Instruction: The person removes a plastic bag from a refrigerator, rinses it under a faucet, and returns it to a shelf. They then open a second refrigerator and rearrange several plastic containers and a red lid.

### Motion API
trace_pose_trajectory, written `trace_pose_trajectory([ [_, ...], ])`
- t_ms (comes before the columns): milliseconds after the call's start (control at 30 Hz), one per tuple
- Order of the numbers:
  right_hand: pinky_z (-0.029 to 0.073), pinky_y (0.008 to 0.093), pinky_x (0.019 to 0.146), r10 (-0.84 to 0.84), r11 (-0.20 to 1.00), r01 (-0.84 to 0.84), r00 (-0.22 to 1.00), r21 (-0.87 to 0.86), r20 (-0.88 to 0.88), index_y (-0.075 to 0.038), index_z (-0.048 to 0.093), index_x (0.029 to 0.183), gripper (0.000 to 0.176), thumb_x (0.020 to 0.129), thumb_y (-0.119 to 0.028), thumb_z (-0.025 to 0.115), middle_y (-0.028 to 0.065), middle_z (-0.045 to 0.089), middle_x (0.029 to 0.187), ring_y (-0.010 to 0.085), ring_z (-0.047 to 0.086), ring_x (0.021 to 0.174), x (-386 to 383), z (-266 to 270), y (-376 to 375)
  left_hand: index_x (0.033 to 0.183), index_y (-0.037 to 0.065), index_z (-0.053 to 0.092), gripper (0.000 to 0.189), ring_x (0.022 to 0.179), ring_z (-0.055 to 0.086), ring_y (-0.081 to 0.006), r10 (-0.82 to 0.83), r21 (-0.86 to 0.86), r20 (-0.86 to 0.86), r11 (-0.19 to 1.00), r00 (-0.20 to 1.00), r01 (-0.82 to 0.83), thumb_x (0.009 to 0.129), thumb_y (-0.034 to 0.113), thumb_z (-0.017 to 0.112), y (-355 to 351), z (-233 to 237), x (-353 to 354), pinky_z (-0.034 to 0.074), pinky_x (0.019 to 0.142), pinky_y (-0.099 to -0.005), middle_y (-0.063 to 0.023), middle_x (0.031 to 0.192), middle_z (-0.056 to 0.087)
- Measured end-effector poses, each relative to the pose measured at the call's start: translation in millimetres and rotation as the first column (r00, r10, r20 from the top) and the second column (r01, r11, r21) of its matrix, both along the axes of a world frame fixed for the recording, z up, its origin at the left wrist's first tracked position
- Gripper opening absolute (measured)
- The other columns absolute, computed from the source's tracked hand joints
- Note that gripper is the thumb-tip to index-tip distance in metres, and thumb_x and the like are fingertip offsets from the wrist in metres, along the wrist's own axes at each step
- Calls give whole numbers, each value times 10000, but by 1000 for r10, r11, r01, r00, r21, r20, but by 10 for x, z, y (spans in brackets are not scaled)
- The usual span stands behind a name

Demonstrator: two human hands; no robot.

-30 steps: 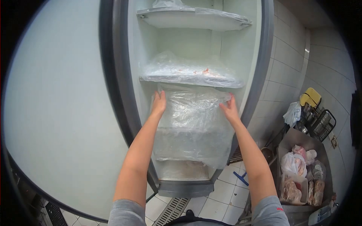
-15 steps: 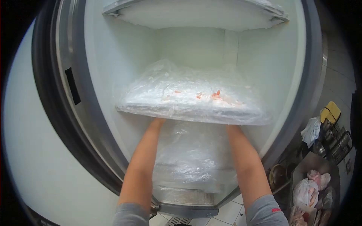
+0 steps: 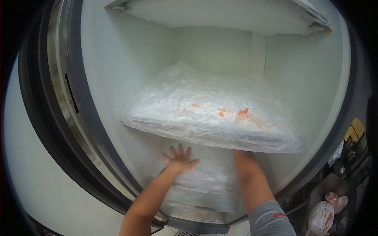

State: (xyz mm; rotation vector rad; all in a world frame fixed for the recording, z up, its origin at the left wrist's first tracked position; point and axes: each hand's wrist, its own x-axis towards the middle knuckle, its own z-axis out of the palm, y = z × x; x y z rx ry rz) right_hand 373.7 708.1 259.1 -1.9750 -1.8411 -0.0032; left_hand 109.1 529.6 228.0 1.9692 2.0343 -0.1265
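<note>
One left hand [image 3: 180,162], five fingers spread, lay flat on one clear plastic sheet [image 3: 216,173] low in one open fridge [image 3: 130,59]; the right hand was hidden under the middle shelf [image 3: 189,128], so its grip couldn't be told, only one right forearm [image 3: 251,177] showing. One top shelf [image 3: 228,15] sat higher; the plastic-wrapped middle one carried a few orange bits [image 3: 243,114].

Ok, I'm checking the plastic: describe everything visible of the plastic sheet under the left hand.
The clear plastic sheet looks thin, glossy and wrinkled. It lies below the plastic-covered shelf, its rear hidden, its front draping downward. The left hand rests spread on it; the right hand's contact is hidden.
</note>
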Motion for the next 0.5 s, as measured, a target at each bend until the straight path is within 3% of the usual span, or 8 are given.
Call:
trace_pose_trajectory([
  [200, 299, 410, 1049, 127, 990, -124, 992, -71, 29, -29, 410, 1311, 679, 787, -417, 602, 213, 401, 1356, 326, 381, 1263, -451, 161, -524, 1470, 255, 67, 843, 1384, -71, -396, -10, 56, 58, 998, 998, 6, 811, 735, 277, 101, 2, -55, -26, 1013, -686, -127, 1526, -34],
  [300, 305, 413, 1045, 322, 938, -318, 947, -136, 9, -28, 431, 1301, 681, 786, -439, 604, 216, 416, 1346, 326, 392, 1257, -766, 333, -1203, 1450, 166, 182, 785, 1356, 190, -408, -22, 425, 286, 899, 958, -106, 851, 628, 391, -9, -24, -122, 126, 1042, -632, -193, 1498, 129],
  [367, 310, 415, 1043, 478, 862, -477, 877, -173, -39, -27, 445, 1294, 683, 785, -453, 605, 218, 425, 1340, 326, 399, 1253, -794, 408, -1819, 1383, 99, 255, 690, 1212, 402, -366, -241, 550, 619, 813, 747, -193, 869, 507, 467, -152, 6, -215, 281, 983, -537, -192, 1407, 291],
  [400, 360, 422, 995, 544, 823, -546, 837, -154, -62, -19, 494, 1239, 639, 781, -447, 617, 219, 501, 1247, 323, 471, 1177, -722, 432, -2123, 1350, 66, 291, 643, 1141, 508, -344, -359, 584, 729, 770, 583, -257, 878, 447, 505, -222, 43, -227, 358, 953, -490, -191, 1362, 372],
  [433, 411, 429, 947, 610, 777, -615, 788, -137, -82, -10, 543, 1184, 599, 777, -440, 628, 220, 577, 1153, 319, 544, 1101, -633, 440, -2430, 1306, 72, 315, 586, 1069, 535, -302, -375, 522, 838, 762, 398, -382, 876, 410, 523, -402, 177, -198, 377, 890, -447, -153, 1273, 411],
  [500, 515, 334, 715, 587, 810, -584, 802, 54, -114, -1, 591, 1089, 493, 770, -364, 687, 178, 663, 895, 258, 664, 798, -400, 598, -3110, 1218, 83, 364, 472, 925, 587, -217, -394, 309, 919, 757, -24, -576, 872, 337, 559, -940, 607, -181, 416, 765, -361, -75, 1094, 490],
])
